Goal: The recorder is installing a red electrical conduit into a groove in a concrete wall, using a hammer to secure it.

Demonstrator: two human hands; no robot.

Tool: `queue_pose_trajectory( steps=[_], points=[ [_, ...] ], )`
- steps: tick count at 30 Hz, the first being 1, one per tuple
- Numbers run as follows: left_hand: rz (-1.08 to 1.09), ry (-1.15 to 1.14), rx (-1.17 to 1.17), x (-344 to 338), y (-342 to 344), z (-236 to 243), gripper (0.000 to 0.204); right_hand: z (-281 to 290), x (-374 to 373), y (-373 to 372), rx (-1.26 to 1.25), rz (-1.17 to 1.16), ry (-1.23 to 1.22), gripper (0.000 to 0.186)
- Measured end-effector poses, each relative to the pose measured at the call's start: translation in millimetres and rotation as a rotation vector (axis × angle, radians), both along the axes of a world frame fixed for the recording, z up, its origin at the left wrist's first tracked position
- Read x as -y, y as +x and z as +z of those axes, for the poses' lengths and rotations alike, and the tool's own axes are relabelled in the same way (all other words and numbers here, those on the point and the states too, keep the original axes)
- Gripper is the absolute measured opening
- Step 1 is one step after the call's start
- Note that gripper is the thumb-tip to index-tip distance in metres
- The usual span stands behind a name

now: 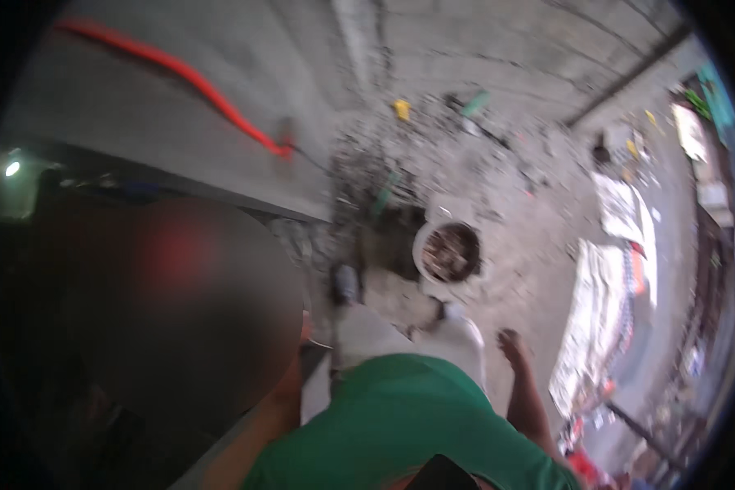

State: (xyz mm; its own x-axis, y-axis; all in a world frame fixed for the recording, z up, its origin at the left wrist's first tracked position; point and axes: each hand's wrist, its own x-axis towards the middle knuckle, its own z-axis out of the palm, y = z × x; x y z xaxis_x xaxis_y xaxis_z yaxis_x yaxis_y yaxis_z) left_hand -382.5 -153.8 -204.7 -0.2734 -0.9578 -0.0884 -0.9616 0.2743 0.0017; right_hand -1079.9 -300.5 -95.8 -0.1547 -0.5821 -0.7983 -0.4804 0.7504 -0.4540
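My right hand (514, 345) hangs at the right of my green shirt (392, 408), open, with nothing visible in it. My left hand (305, 325) shows only a sliver beside a large blurred patch at the left, so its fingers and anything they hold are hidden. In front of my legs, a round pale container (423, 251) holds brownish rough material and stands on the dusty floor.
A grey concrete wall (163, 98) at upper left carries a red tube (196, 77). Rubble (367, 155) and a yellow object (401, 109) lie ahead. Pale sacks or sheets (588, 318) lie along the right, with a dark pole (641, 425) at lower right.
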Motion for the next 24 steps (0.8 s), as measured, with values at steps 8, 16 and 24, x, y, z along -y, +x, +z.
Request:
queue_pose_trajectory(
  steps=[8,16,24],
  points=[
    [1.055,0.358,-0.643,71,-72,109,0.016,-33,-14,-59,0.099,-0.008,0.041,0.042],
    [0.662,0.128,-0.375,35,-187,170,0.014,-77,-26,-200,-0.09,0.138,0.091,0.029],
    [1.371,0.317,-0.953,66,-198,174,0.05,-13,64,-152,0.066,-0.078,-0.011,0.038]
  ],
)
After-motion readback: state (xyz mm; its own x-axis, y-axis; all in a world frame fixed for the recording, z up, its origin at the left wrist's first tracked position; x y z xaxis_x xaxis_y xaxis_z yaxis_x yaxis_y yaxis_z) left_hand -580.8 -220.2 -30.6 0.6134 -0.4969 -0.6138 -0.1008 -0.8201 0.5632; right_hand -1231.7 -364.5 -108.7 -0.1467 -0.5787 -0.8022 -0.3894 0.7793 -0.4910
